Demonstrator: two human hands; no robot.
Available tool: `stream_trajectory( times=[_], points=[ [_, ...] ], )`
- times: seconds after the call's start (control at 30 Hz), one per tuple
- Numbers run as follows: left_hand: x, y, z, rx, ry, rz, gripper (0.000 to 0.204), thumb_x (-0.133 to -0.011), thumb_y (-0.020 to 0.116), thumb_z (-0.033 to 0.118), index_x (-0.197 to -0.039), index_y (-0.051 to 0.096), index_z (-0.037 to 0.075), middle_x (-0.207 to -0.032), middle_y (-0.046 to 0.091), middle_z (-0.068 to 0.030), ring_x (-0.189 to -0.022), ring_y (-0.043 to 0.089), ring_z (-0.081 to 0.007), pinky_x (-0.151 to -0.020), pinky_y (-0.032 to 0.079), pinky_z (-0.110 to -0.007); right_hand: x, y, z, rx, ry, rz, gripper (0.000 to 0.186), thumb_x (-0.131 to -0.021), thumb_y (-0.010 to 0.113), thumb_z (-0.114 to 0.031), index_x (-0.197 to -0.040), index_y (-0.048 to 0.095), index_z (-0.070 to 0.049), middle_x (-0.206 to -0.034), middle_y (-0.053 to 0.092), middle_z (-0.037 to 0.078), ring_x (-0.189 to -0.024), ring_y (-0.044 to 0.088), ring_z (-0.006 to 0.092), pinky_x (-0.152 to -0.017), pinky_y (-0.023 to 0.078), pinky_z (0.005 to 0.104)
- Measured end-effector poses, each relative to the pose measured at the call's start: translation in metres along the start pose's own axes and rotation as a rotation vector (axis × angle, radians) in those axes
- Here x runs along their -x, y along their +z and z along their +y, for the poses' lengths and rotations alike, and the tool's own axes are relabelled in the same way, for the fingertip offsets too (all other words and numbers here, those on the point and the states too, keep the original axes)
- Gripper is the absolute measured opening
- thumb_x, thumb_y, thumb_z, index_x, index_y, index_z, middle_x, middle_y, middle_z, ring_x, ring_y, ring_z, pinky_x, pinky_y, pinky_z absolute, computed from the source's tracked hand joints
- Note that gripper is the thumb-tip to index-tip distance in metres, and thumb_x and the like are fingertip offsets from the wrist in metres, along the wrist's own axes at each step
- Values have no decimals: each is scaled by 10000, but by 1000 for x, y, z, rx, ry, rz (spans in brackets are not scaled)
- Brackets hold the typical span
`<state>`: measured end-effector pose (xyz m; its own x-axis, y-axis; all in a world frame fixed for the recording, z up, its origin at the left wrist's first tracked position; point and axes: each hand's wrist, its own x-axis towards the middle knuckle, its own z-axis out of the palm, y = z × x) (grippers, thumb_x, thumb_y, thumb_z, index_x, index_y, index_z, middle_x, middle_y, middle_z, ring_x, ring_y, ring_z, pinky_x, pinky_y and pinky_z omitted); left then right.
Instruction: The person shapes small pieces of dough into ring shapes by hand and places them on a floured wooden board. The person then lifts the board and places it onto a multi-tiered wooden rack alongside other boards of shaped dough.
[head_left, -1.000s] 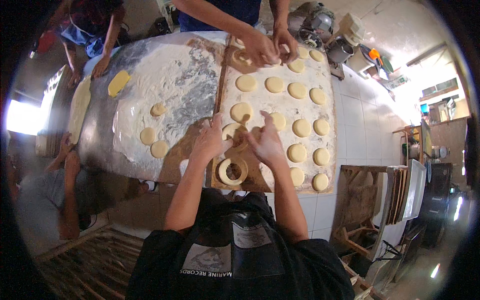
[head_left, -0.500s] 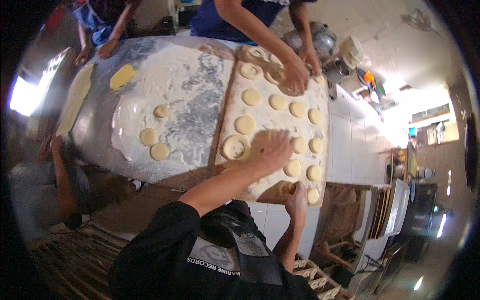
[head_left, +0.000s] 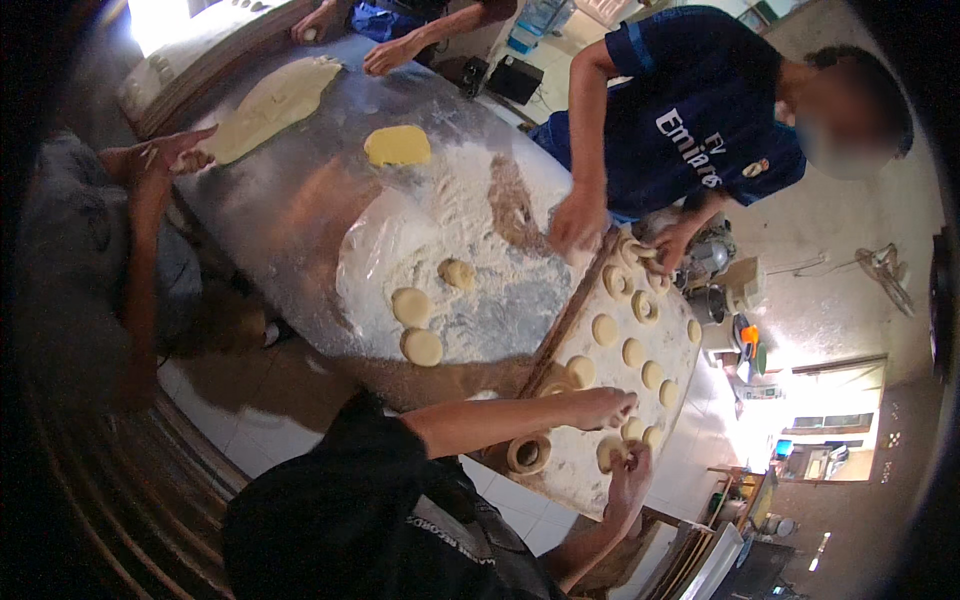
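Note:
My left hand (head_left: 603, 408) is over the floured board (head_left: 560, 485), fingers curled together; what they hold, if anything, is hidden. My right hand (head_left: 630, 475) is at the board's near right edge, its fingers closed on the rim of a pale dough round (head_left: 607, 453). Several flat dough rounds lie around my hands, among them one round (head_left: 580, 372) just beyond my left hand and another (head_left: 632, 430) between the two hands. Near the board's close left corner sits a dough ring (head_left: 528, 454) with an open centre.
A metal table (head_left: 290, 230) adjoins the board, bearing flour, two dough rounds (head_left: 421, 347), a dough lump (head_left: 457, 274), a yellow slab (head_left: 398, 145) and a dough sheet (head_left: 280, 100). A co-worker's hand (head_left: 672, 245) is at the board's far end; other people stand around the table.
The view has turned and shifted, so the table appears tilted. My left hand has drawn closer to my right, its fingers now curled. The co-worker's near hand has moved off the board's rings.

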<state>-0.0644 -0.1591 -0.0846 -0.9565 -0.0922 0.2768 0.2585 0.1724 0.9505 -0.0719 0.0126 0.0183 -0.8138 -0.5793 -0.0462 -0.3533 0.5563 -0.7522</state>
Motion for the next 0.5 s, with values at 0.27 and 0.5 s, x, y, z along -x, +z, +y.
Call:
stream_trajectory(
  times=[0.27, 0.5],
  points=[
    [186, -224, 21, -737, -527, 580, 328, -844, 609, 117, -1161, 559, 46, -996, 635, -256, -956, 622, -414, -812, 494, -507, -151, 220, -132, -211, -343, -433, 307, -834, 694, -139, -1101, 584, -33, -958, 641, 106, -952, 611, 173, -802, 479, 301],
    [221, -242, -3, -856, -693, 777, 291, -792, 595, 27, -1055, 494, -45, -977, 589, -266, -895, 617, -439, -822, 487, -516, -178, 367, -195, 489, -400, -409, 425, -817, 691, -287, -1166, 587, -67, -1055, 665, 170, -1017, 617, 348, -889, 488, 448]
  ],
)
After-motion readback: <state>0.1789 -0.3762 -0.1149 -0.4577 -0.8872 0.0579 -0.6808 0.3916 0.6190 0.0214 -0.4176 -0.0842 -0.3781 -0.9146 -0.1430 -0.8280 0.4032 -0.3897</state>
